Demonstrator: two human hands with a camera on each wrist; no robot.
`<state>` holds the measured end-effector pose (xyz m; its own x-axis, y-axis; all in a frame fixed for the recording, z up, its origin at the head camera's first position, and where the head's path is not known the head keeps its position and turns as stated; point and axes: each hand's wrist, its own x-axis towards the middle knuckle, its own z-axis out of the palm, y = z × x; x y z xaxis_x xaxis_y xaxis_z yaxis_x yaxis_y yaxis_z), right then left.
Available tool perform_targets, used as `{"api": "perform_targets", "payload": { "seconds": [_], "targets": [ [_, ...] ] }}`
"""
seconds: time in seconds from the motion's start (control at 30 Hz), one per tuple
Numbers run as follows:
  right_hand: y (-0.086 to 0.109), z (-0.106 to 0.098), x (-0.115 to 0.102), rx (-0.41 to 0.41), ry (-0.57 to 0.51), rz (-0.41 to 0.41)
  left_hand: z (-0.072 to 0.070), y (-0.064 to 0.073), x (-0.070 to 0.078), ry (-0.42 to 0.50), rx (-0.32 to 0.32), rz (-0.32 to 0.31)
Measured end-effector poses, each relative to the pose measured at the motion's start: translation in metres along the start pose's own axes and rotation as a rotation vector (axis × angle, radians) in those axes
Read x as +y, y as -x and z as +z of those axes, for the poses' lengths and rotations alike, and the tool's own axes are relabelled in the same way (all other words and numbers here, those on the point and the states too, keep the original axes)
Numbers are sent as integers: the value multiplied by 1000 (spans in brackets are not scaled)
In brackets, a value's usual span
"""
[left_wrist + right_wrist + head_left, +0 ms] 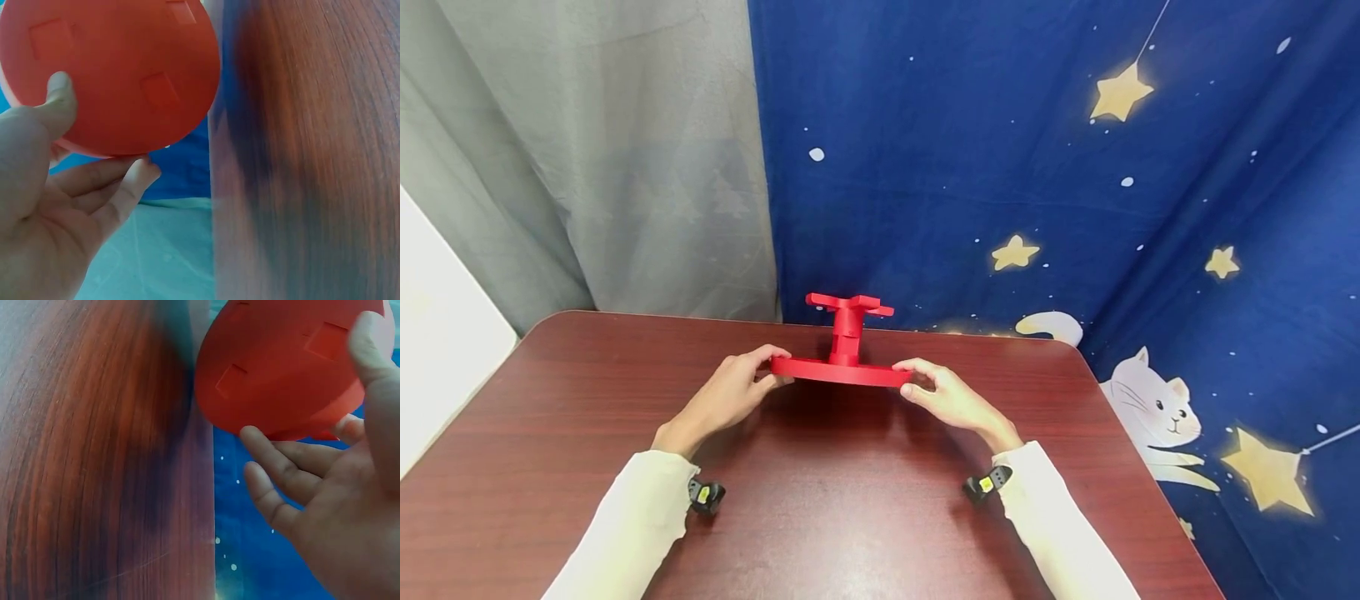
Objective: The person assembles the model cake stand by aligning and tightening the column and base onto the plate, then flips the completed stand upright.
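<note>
A red stand (pixel 841 373) is held between both hands close over the table. It has a round base, a short post (pixel 847 329) and a top with several arms spreading outward. My left hand (pixel 727 388) pinches the base's left edge, with the thumb on the underside in the left wrist view. At the right edge, my right hand (pixel 953 400) pinches the base between thumb and fingers. The base's flat underside (pixel 125 112) shows shallow square recesses, seen also in the right wrist view. In the wrist views the base hides the post and top.
The brown wood-grain table (pixel 835 517) reaches back to a grey curtain (pixel 655 167) and a blue curtain (pixel 940 183) printed with stars and a white cat. Both wrists wear black straps with small devices. A white surface (pixel 437 333) borders the table at left.
</note>
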<state>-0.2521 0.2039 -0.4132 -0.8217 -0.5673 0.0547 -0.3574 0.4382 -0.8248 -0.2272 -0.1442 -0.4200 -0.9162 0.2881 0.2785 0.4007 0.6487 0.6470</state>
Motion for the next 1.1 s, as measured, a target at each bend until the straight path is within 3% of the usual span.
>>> {"api": "perform_targets", "payload": {
  "seconds": [0.13, 0.33, 0.47, 0.63, 0.83, 1.0, 1.1],
  "targets": [
    [-2, 2, -2, 92, 22, -35, -2, 0, 5, -57, 49, 17],
    [-5, 6, -4, 349, 189, -93, -1, -3, 11, -66, 128, 1],
    [-6, 5, -6, 447, 294, -145, 0, -4, 15, -83, 188, -21],
    [-8, 0, -9, 464, 355, -148, -3, -5, 19, -113, 214, 2],
    [-10, -7, -17, 429, 317, -86, -10, -10, 28, -102, 152, 21],
    [-13, -12, -19, 382, 263, -48, -16, -17, 33, -88, 87, -24],
    [-14, -13, -18, 343, 170, -36, -18, -19, 34, -41, 52, -78]
  ]
}}
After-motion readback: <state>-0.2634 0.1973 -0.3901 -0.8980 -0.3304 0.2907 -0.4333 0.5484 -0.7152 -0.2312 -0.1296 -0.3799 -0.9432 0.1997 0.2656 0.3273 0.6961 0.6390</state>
